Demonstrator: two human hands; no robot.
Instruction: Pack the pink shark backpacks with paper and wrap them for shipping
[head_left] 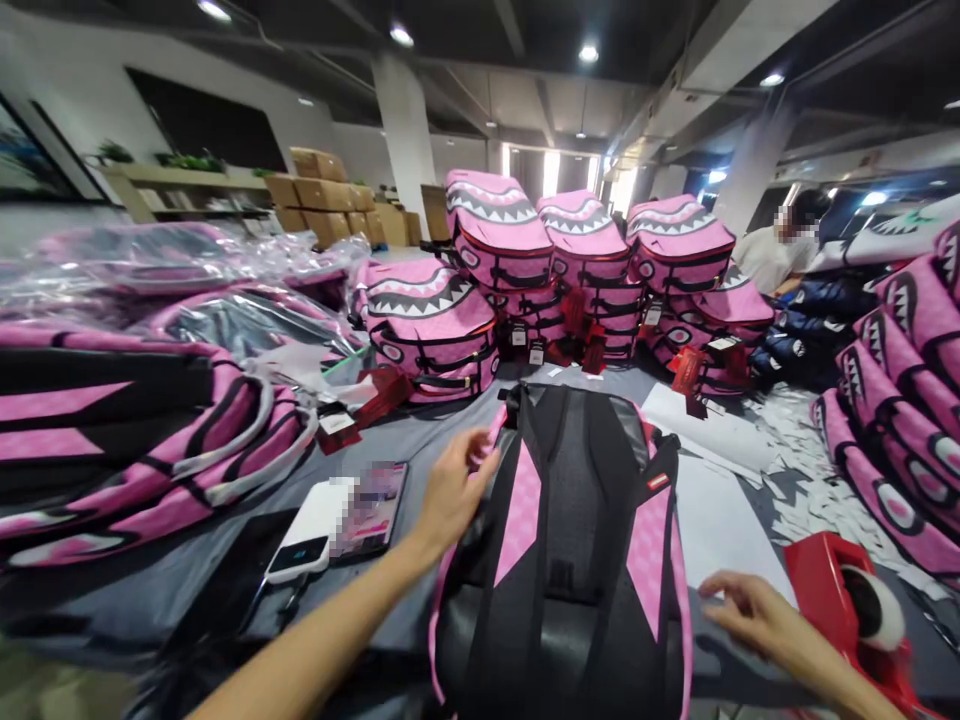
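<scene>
A black and pink backpack (577, 500) lies in front of me, its shoulder straps and padded back facing up. At its upper left edge, the bent fingers of my left hand (454, 485) are closed on the pink side trim. Just off the lower right edge of the bag hovers my right hand (750, 610), its fingers loosely bent and apart, with nothing in them. To the right of that hand is a red tape dispenser (825, 580) with a white roll. White paper sheets (724, 515) lie between the backpack and the dispenser.
A white power bank (311, 530) and a phone (382, 505) lie to the left. Pink backpacks (427, 310) with tags are stacked at the back. Others stand at right (892, 450) and left (217, 420). Paper scraps (810, 470) cover the right side. A person (772, 255) is beyond.
</scene>
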